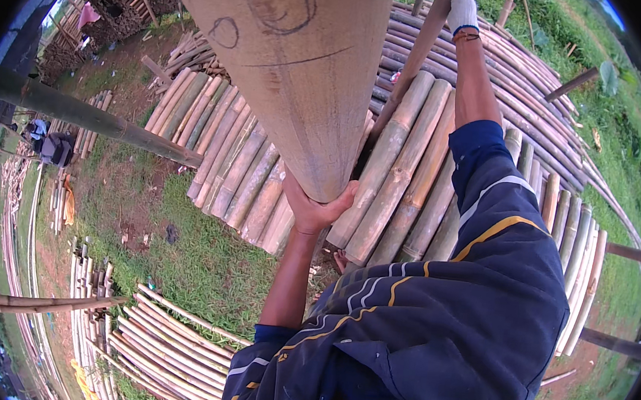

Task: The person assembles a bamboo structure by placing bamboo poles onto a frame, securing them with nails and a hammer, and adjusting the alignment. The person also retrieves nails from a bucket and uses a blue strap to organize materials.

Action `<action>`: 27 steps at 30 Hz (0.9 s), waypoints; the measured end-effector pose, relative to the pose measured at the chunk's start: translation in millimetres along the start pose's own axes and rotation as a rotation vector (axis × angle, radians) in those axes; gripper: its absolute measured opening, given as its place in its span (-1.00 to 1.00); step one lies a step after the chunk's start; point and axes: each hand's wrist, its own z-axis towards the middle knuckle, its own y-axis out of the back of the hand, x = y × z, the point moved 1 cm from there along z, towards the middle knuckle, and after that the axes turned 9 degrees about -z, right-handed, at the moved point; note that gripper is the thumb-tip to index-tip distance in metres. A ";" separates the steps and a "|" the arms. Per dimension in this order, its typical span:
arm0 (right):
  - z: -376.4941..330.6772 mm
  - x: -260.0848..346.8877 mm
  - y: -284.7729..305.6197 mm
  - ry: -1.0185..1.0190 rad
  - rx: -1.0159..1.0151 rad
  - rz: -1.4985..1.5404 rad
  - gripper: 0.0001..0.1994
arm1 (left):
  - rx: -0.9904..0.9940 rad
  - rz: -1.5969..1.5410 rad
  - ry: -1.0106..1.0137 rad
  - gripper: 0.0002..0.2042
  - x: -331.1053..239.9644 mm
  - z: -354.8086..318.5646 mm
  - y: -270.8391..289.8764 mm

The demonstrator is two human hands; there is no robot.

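Observation:
A thick, pale tan pole (pixel 310 62) rises close in front of me. Dark circles and a short line are drawn on its smooth face, and its upper part runs out of view. My bare left hand (pixel 316 209) cups the pole's lower part, with the thumb at its right side; the other fingers are hidden behind it. Stretched up to the far right, my right hand (pixel 463 8) wears a white glove. It closes around the upper part of a slimmer brown wooden post (pixel 418 60), at the picture's top edge, so its fingertips show only partly.
Rows of cut bamboo poles (pixel 407 169) lie side by side beyond and beside me. Longer poles (pixel 509 87) are stacked behind them. At the left, a horizontal green bamboo pole (pixel 91 115) juts in. More bamboo poles (pixel 170 351) lie on the grass at the lower left.

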 end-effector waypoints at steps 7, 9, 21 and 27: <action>-0.1 18.8 -0.3 -0.138 0.074 0.158 -0.59 | -0.018 -0.026 -0.046 -0.16 -4.1 2.6 -10.9; -14.3 23.2 0.9 -0.136 0.073 0.169 -0.61 | -0.007 0.048 -0.090 -0.17 -6.5 1.8 -5.8; -7.4 42.2 -6.6 -0.313 0.110 0.325 -0.75 | 0.128 0.165 -0.128 -0.10 -32.4 14.2 -6.4; -79.5 84.9 -3.5 -0.264 0.119 0.229 -0.71 | 0.224 0.297 -0.125 -0.14 -69.3 -2.9 34.3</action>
